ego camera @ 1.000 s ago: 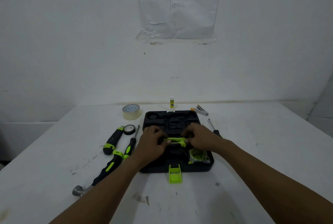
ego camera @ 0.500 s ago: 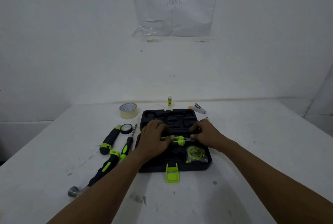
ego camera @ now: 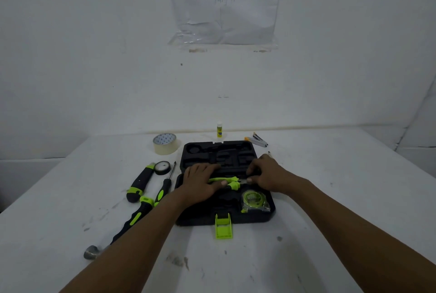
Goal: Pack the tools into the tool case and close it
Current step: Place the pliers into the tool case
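Note:
A black tool case (ego camera: pixel 271 212) lies open on the white table, lid flat behind, green latch (ego camera: pixel 223 226) hanging at the front. Both hands press a green-handled pliers (ego camera: pixel 227 180) into the case's middle slot: my left hand (ego camera: pixel 203 182) covers its handles, my right hand (ego camera: pixel 266 174) pinches its metal tip. A green tape measure (ego camera: pixel 253 199) sits in the case's right front pocket. Left of the case lie a black-green utility knife (ego camera: pixel 139 183), a screwdriver (ego camera: pixel 165 186), a black tape roll (ego camera: pixel 162 167) and a hammer (ego camera: pixel 132 219).
At the back of the table are a clear tape roll (ego camera: pixel 165 143), a small glue stick (ego camera: pixel 219 129) and a stapler (ego camera: pixel 258 140). A thin tool's tip (ego camera: pixel 269 153) shows behind my right hand. A paper sheet (ego camera: pixel 226 2) hangs on the wall.
Both hands lowered the pliers from just above the case down into the slot. My left hand flattened over the handles and my right hand slid toward the tip.

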